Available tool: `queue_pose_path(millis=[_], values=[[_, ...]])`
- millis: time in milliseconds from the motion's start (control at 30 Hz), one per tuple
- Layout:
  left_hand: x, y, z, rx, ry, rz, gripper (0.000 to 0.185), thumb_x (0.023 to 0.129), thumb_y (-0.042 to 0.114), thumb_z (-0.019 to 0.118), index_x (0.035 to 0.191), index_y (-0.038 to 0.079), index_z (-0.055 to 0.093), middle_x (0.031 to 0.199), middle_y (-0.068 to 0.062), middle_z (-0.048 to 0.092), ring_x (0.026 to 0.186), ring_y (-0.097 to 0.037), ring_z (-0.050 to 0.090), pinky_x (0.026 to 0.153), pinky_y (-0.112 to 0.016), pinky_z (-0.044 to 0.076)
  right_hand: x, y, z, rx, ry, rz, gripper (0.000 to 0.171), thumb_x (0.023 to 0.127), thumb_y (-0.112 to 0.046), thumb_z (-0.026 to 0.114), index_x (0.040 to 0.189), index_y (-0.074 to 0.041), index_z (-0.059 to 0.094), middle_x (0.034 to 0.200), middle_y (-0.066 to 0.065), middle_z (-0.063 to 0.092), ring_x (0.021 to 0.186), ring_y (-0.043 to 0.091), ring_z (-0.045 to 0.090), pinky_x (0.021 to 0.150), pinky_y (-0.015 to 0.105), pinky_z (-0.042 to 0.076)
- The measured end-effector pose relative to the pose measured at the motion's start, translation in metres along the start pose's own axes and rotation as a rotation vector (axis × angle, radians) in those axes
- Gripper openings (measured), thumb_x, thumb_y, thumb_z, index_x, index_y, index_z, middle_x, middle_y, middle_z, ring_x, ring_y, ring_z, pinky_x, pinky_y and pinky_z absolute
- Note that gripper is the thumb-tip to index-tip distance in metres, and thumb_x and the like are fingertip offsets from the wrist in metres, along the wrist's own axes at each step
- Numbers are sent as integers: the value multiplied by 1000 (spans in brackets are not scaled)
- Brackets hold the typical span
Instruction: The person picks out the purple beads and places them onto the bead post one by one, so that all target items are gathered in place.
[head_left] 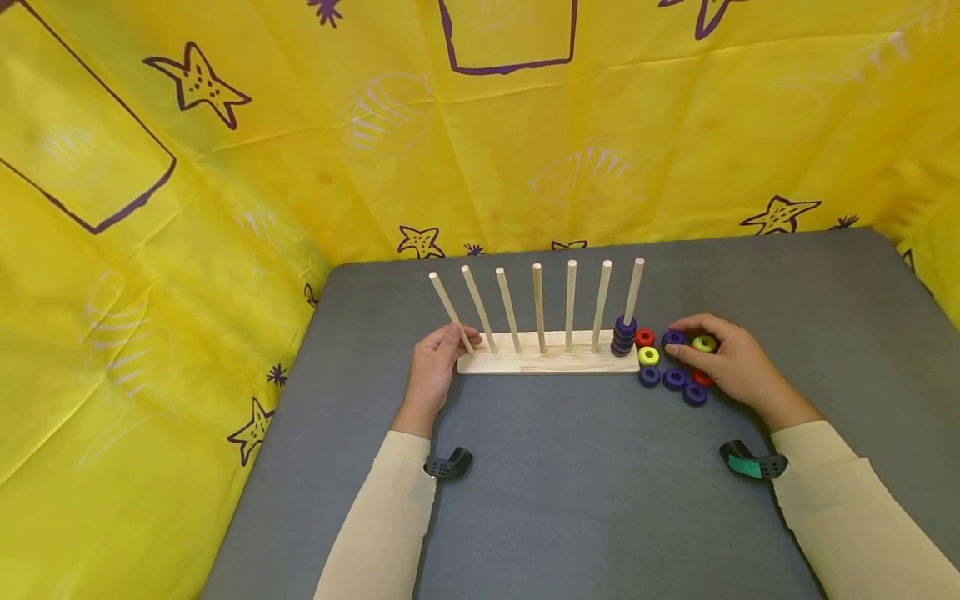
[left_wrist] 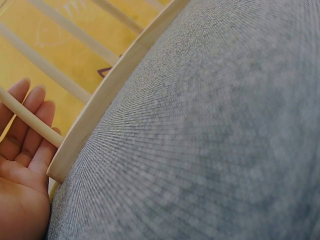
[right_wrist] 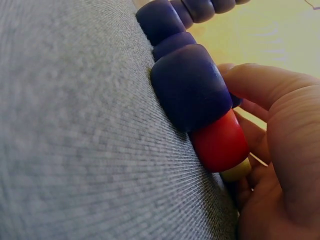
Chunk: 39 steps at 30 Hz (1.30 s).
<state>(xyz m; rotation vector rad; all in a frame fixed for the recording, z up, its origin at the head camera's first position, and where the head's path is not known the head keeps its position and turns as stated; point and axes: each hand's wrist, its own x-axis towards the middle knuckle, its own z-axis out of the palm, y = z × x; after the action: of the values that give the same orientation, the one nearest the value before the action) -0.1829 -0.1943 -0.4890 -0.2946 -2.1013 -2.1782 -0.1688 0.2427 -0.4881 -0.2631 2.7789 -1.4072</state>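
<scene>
Forward, right hand point(head_left: 729, 360) pinching ring point(head_left: 668, 337), left hand point(head_left: 435, 367) at peg point(head_left: 445, 298).

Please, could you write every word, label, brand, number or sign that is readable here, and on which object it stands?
None can be read in any view.
The coloured rings and wooden stand show no visible lettering.
The yellow cloth carries only drawings, such as starfish and fish.
</scene>
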Motion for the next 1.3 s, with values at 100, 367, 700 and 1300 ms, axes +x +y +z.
queue_pose_path(millis=[100,367,700,1300], values=[[-1,6,2,19,1,0,40,101,29,49,101,-8,66,100,-22,65,99,-31,63,92,-44,47,0,0,0,4,11,3,40,86,-42,70,115,-15,63,117,11,59,106,31,49,91,54,36],[-5,25,7,31,-18,-1,42,102,25,48,103,-14,62,102,-28,63,99,-34,62,93,-52,43,-1,-4,-1,-16,69,-13,36,88,-36,70,116,-15,64,114,8,61,101,25,51,85,37,38],[-6,27,7,34,-15,-3,41,102,25,47,104,-13,63,103,-29,63,101,-37,61,93,-52,43,-3,-5,-2,-21,154,-82,32,87,-24,73,116,-12,66,100,5,60,81,16,47,65,18,38],[-7,27,7,38,-16,-8,41,102,25,47,104,-13,63,103,-31,62,101,-37,61,92,-48,45,-2,-18,-6,-37,295,-217,39,80,-3,77,117,-7,65,101,4,60,83,21,56,70,10,42]])
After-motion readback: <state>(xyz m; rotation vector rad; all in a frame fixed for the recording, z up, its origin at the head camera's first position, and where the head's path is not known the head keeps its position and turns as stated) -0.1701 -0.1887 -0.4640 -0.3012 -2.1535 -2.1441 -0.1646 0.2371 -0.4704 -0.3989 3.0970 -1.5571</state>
